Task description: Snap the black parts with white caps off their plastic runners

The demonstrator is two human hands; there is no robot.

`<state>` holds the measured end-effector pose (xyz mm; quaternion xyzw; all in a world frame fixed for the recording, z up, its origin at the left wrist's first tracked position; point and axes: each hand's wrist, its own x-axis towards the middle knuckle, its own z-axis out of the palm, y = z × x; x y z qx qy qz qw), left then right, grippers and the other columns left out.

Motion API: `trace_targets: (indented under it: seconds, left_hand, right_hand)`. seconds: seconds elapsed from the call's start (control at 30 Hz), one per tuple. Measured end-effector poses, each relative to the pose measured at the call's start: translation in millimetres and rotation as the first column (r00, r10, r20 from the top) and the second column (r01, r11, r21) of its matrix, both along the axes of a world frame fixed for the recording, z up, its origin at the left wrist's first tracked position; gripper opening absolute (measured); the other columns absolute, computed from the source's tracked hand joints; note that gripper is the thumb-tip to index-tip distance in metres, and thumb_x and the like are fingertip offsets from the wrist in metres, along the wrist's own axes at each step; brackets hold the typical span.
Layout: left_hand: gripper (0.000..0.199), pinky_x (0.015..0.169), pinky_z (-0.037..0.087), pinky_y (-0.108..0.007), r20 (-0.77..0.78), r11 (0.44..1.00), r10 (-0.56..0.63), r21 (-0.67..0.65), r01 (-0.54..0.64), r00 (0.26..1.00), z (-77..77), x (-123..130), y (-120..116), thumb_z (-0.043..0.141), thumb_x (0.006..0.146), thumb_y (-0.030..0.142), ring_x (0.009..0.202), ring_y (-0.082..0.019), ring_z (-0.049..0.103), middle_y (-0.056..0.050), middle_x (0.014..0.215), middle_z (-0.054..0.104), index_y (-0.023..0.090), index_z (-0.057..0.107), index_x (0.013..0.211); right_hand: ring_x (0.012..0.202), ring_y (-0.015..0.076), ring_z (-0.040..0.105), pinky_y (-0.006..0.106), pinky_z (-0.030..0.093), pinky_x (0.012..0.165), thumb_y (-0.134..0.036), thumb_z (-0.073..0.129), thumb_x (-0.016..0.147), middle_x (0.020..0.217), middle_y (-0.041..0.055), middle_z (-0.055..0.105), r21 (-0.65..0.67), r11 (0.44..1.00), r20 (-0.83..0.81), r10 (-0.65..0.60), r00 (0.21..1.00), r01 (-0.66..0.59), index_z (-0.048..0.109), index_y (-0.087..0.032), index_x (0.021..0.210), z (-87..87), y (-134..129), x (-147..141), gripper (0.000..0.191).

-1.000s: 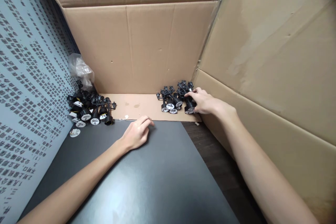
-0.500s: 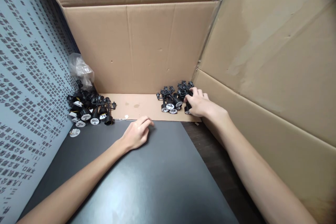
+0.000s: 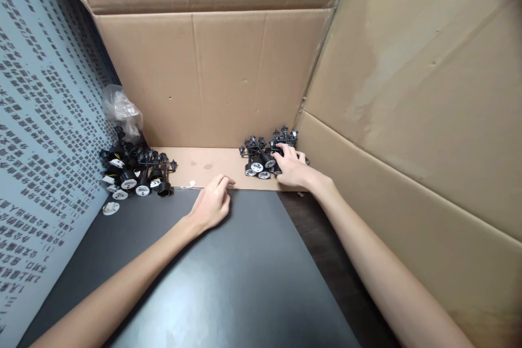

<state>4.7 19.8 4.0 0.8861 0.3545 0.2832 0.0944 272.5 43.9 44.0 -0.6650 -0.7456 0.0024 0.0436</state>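
Over the right-hand pile of small black model street lamps (image 3: 256, 166), my right hand (image 3: 294, 167) reaches down with its fingers apart. Those fingers cover part of the lamps behind them, and I see no lamp held clear of the pile. White discs close the lamps' round bases. My left hand (image 3: 212, 202) rests loosely curled at the far edge of the dark grey mat (image 3: 228, 272), with nothing visible in it. A second heap of black model street lamps (image 3: 142, 171) lies at the far left, some showing yellow wires.
A loose white disc (image 3: 111, 208) lies before the left heap, and a crumpled clear plastic bag (image 3: 124, 111) is behind it. Cardboard walls (image 3: 220, 81) stand at the back and right. A printed blue sheet (image 3: 49, 119) borders the left. A cardboard strip (image 3: 207, 166) lies beneath the lamps.
My right hand has shifted left and slightly toward me across the right pile. The left hand stays nearly in place. The whole view has moved a little.
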Motion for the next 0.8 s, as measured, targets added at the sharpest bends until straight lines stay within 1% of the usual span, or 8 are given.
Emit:
trace_targets:
  seconds: [0.1,0.2,0.27,0.33,0.4,0.5,0.67,0.8]
  left_hand:
    - [0.032,0.096,0.050,-0.040,0.041,0.995,0.076,-0.064,-0.073,0.996,0.4,14,5,0.041,0.082,0.004,0.107,-0.022,0.060,-0.010,0.113,0.060,0.017,0.050,0.109]
    - [0.036,0.100,0.047,-0.045,0.050,0.979,0.162,-0.133,-0.154,0.986,2.9,33,12,0.046,0.081,0.007,0.114,-0.026,0.057,-0.013,0.118,0.058,0.015,0.049,0.116]
    - [0.038,0.104,0.043,-0.047,0.065,0.968,0.197,-0.172,-0.183,0.978,5.1,48,18,0.053,0.081,0.013,0.120,-0.028,0.053,-0.015,0.123,0.057,0.014,0.048,0.119]
    - [0.047,0.105,0.041,-0.049,0.094,0.955,0.227,-0.215,-0.203,0.969,6.7,61,25,0.062,0.081,0.025,0.123,-0.030,0.051,-0.016,0.127,0.056,0.015,0.046,0.124]
    - [0.059,0.106,0.039,-0.050,0.128,0.949,0.246,-0.235,-0.212,0.961,7.1,73,31,0.069,0.078,0.033,0.125,-0.032,0.050,-0.016,0.130,0.055,0.017,0.044,0.129]
    - [0.065,0.105,0.038,-0.051,0.149,0.947,0.244,-0.250,-0.202,0.958,6.7,86,38,0.071,0.078,0.034,0.124,-0.032,0.050,-0.016,0.131,0.055,0.019,0.041,0.133]
    - [0.058,0.103,0.041,-0.046,0.162,0.942,0.245,-0.275,-0.195,0.956,6.2,94,42,0.069,0.081,0.030,0.121,-0.031,0.051,-0.016,0.126,0.058,0.018,0.046,0.133]
    - [0.050,0.102,0.043,-0.042,0.222,0.941,0.212,-0.308,-0.138,0.952,3.3,98,43,0.069,0.082,0.029,0.116,-0.027,0.055,-0.013,0.121,0.060,0.019,0.052,0.129]
  right_hand:
    - [0.143,0.0362,0.024,0.053,0.023,0.113,-0.016,0.054,0.070,0.152,0.0216,0.027,0.005,1.000,-0.014,0.001,1.000,-0.001,0.052,-0.014,0.127,1.3,2,3,0.057]
    - [0.143,0.0355,0.024,0.052,0.024,0.113,-0.013,0.053,0.071,0.152,0.0183,0.027,0.011,1.000,-0.028,-0.002,1.000,0.002,0.054,-0.017,0.130,3.1,2,4,0.059]
    - [0.144,0.0369,0.023,0.053,0.023,0.113,-0.012,0.052,0.072,0.152,0.0188,0.025,-0.008,1.000,-0.036,-0.002,0.999,0.002,0.056,-0.016,0.129,4.7,1,2,0.057]
    - [0.143,0.0380,0.023,0.053,0.024,0.112,-0.012,0.051,0.073,0.152,0.0199,0.025,-0.017,1.000,-0.042,0.005,0.999,-0.005,0.058,-0.014,0.127,6.7,-1,-1,0.054]
    - [0.143,0.0378,0.024,0.053,0.025,0.112,-0.012,0.051,0.075,0.152,0.0201,0.026,-0.009,1.000,-0.040,0.009,0.999,-0.009,0.059,-0.014,0.125,8.9,-2,-1,0.051]
    - [0.142,0.0359,0.025,0.052,0.026,0.112,-0.014,0.050,0.078,0.150,0.0176,0.029,0.010,1.000,-0.029,0.006,1.000,-0.006,0.062,-0.017,0.124,12.3,-3,1,0.047]
    - [0.143,0.0371,0.023,0.054,0.024,0.113,-0.014,0.053,0.078,0.150,0.0175,0.032,0.020,1.000,-0.004,-0.021,1.000,0.021,0.067,-0.019,0.121,18.1,-4,4,0.046]
    - [0.144,0.0365,0.019,0.054,0.022,0.113,-0.012,0.053,0.077,0.151,0.0169,0.030,-0.006,0.999,-0.025,-0.046,0.999,0.046,0.067,-0.020,0.123,20.7,-4,7,0.049]
